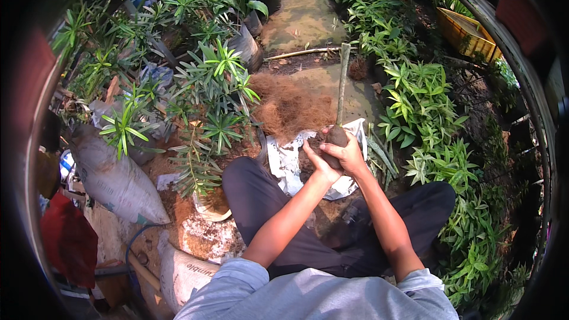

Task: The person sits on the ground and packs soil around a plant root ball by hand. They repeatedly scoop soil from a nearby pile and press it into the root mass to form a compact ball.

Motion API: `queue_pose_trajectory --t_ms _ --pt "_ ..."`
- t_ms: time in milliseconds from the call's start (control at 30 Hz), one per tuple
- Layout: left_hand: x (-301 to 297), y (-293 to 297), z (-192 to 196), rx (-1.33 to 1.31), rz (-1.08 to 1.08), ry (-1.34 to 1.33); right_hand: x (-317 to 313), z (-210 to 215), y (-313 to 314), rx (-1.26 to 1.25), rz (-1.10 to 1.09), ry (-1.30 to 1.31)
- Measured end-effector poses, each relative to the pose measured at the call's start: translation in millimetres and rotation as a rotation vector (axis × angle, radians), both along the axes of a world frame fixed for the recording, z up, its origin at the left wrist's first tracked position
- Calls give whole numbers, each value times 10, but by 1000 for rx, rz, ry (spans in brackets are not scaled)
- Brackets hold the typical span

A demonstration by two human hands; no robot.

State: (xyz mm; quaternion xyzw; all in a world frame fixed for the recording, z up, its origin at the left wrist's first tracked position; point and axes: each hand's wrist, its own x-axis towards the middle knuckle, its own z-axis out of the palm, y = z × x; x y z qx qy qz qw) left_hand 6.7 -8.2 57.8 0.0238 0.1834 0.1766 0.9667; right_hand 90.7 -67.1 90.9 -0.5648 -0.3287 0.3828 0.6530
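Fingers [345, 153] of both hands wrap soil ball [335, 137] betw. them, prob. touching; stem [342, 80] upright above.

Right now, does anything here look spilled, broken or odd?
Mostly no. Both hands, left hand and right hand, cup a soil ball around a bare, leafless stem. A brown fibre heap lies loose beside the white sheet.

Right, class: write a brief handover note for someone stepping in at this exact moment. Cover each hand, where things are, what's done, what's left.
Left hand and right hand together cup a soil ball at the base of a bare stem, upright.
Below it lies a white sheet with loose soil; a coir heap sits just beyond.
Done: soil shaped around the stem.
Left: ball is unwrapped.
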Motion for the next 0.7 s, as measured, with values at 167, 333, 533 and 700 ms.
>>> queue_pose_trajectory --t_ms 167,333,533,700 --pt "-24 -53 453 -68 108 248 -43 -111 32 -40 -186 -97" --pt "7 18 279 17 115 19 173 -83 17 282 -9 -113" --pt "-9 -84 335 64 -14 -34 -33 -105 -43 106 -202 -143" --pt "-42 -85 503 -24 107 17 -73 176 10 94 -234 -52"
